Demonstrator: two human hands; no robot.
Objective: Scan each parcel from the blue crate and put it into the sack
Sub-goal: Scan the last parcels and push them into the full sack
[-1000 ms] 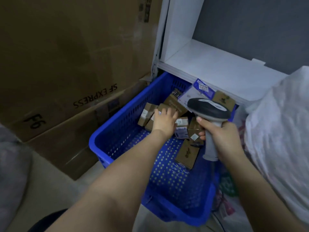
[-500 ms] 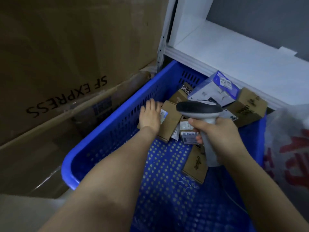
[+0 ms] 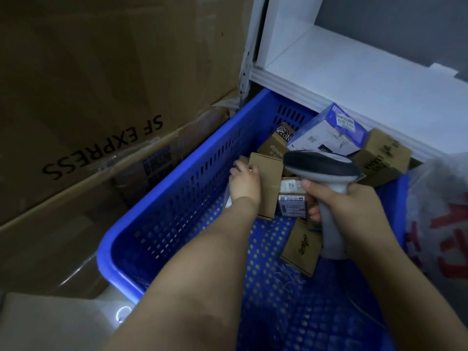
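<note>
Cardboard fills the space left of the left hand: a large carton (image 3: 101, 97) printed "SF EXPRESS" in black, the words upside down from this view. Just right of it is the blue crate (image 3: 177, 198), its walls and floor perforated. Inside it the left hand (image 3: 244, 183) curls its fingers over the far left edge of a plain brown parcel (image 3: 268, 183). This is a flat, unmarked card box propped on its edge, its long axis running from the far pile toward the person.

Between the hands lies a small labelled parcel (image 3: 291, 202), its print too small to read. Beyond the hands a brown box (image 3: 272, 148) shows "hop", and a white-and-blue box (image 3: 329, 133) carries a label with blurred digits.

The right hand (image 3: 354, 206) wraps the handle of the grey scanner (image 3: 321, 165). The scanner's dark-topped head points left over the parcels. Under that hand lies a scripted parcel (image 3: 301, 247) with cursive writing. Right of the right hand, the white sack (image 3: 440, 211) bears red lettering, cut off.
</note>
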